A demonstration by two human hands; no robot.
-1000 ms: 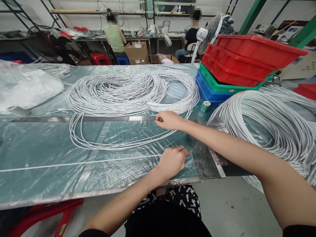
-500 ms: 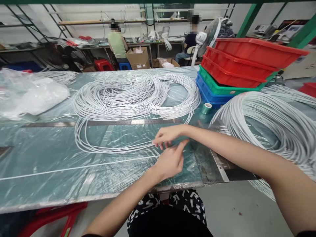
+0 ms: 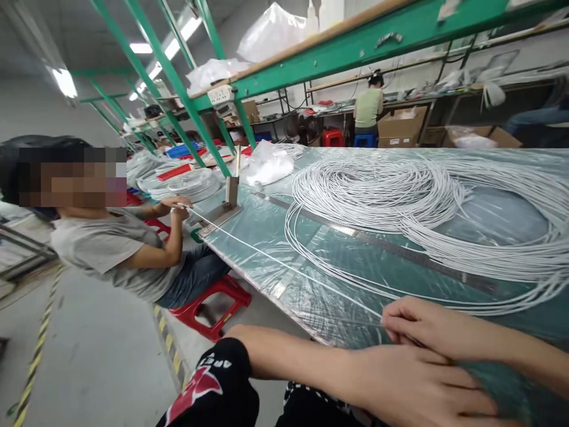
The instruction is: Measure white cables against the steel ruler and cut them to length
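Observation:
A thin white cable (image 3: pixel 284 264) runs taut across the table, low over its plastic-covered top. My right hand (image 3: pixel 422 326) pinches it at the near end. Just below, my left hand (image 3: pixel 427 385) lies across and against the right one, its back towards me. The left fingers bend downward, their tips blurred and hidden, so what they hold does not show. Beyond my hands, several loose white strands (image 3: pixel 338 276) curve over the table from a big cable coil (image 3: pixel 368 193). A smaller coil (image 3: pixel 480 252) overlaps it on the right.
A seated co-worker (image 3: pixel 115 249) at the table's left end holds the cable's far part in both hands. A metal ruler (image 3: pixel 391 249) lies along the table. A metal fixture (image 3: pixel 229 196), plastic bags (image 3: pixel 269 163) and a green shelf frame (image 3: pixel 284 77) stand beyond.
My view has swung left, bringing the co-worker into sight. My left forearm now lies across in front of me, and my right hand has come to the single cable, away from the looped strands.

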